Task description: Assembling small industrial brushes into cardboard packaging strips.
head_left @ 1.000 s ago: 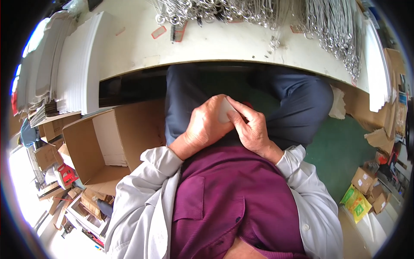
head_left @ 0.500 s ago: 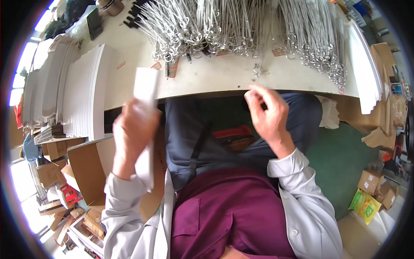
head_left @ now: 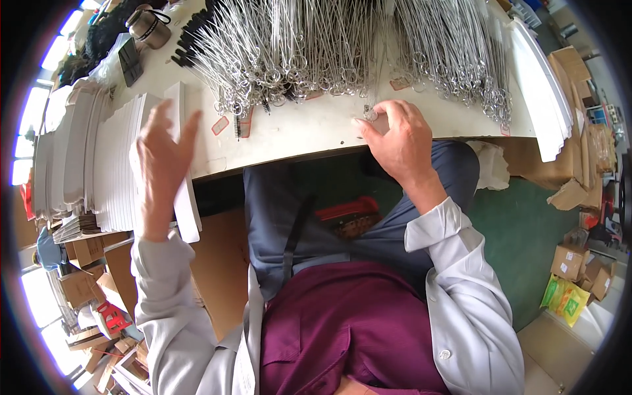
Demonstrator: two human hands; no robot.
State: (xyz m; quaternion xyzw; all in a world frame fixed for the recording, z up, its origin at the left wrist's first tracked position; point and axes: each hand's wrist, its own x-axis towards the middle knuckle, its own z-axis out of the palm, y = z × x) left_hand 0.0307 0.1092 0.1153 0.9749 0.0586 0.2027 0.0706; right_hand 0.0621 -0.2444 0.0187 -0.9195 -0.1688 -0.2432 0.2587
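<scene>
Metal rods with ring ends lie in dense bundles across the far part of the white table, their loops pointing toward the near edge. At that edge the right hand rests on the tabletop with its fingers curled together, thumb and forefinger pinching the ring of one rod pulled out from the pile. To the left, the left hand is raised with fingers spread and apart, palm against a white flat sheet standing on edge; whether it actually grips the sheet cannot be told. Further left stand rows of the same white sheets stacked upright, filling that end of the table. Small red-edged tags lie on the tabletop near the ring ends. A metal mug and black bundled items sit at the far left corner. Below the table edge, an open cardboard box sits beside the person's left knee, and a red object shows between the legs. More cardboard cartons and a yellow-green packet lie on the green floor at the right.
</scene>
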